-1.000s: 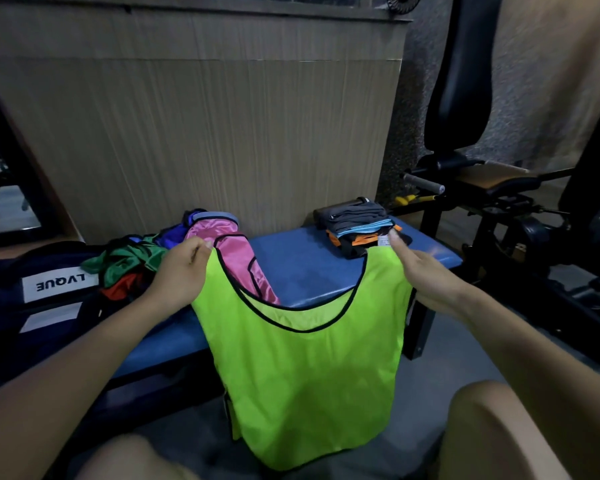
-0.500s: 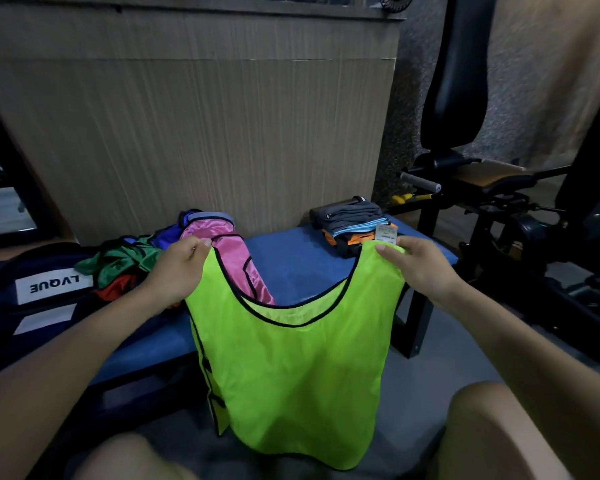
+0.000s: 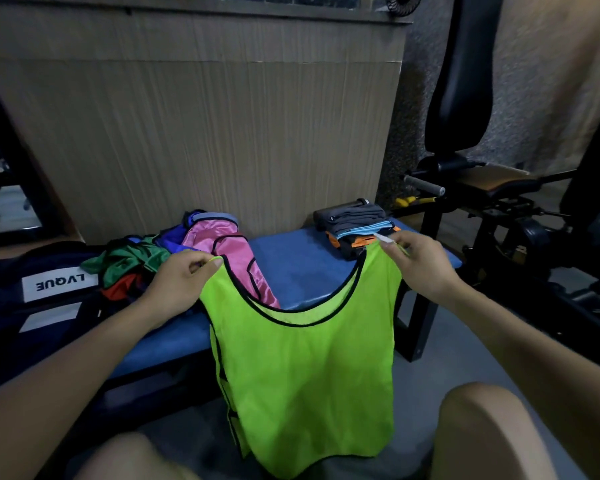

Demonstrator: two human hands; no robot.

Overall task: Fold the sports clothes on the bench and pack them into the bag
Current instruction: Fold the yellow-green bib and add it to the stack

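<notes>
Head view: lime vest (image 3: pixel 302 368) held up by both shoulder straps, hanging in front of the blue bench (image 3: pixel 291 268), hem down between the knees. Left hand (image 3: pixel 181 282) pinching the left strap, right hand (image 3: pixel 423 265) pinching the right strap with a white tag poking out between the fingers. Both clenched on fabric, neither free. Long axis vertical, strap line roughly level and running parallel to the bench's near edge. Bench top just beyond the hands and slightly below them, bare blue patch straight ahead between the loose heap (image 3: pixel 174 251) on the left and the folded stack (image 3: pixel 357 223) on the right. Laying flat probably calls for swinging the hem forward and lowering both hands together onto that patch. Equal reach either side; right hand nearer the folded stack, left hand nearer the heap and the dark bag (image 3: pixel 25 306) at the far left. Risk as judged: hem catching on the bench edge, or landing on the pink vest (image 3: pixel 232 251)
</notes>
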